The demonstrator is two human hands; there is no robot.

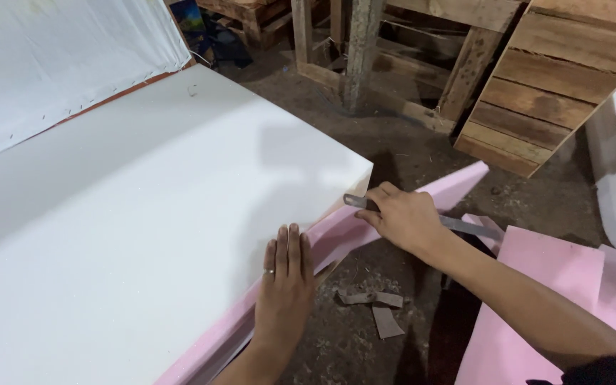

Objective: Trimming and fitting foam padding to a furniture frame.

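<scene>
The right hand (pixel 402 216) has its fingers closed around a flat grey metal blade (pixel 465 225) at the corner of the white foam slab (pixel 144 214). The left hand (pixel 285 281) lies open (fingers flat, together) on the pink foam edge (pixel 336 232) just beneath the slab; wooden pallets (pixel 536 85) stand beyond, on the dirt floor (pixel 365 335).

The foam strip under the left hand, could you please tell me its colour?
Pink; the foam strip shows best in the head view.
</scene>
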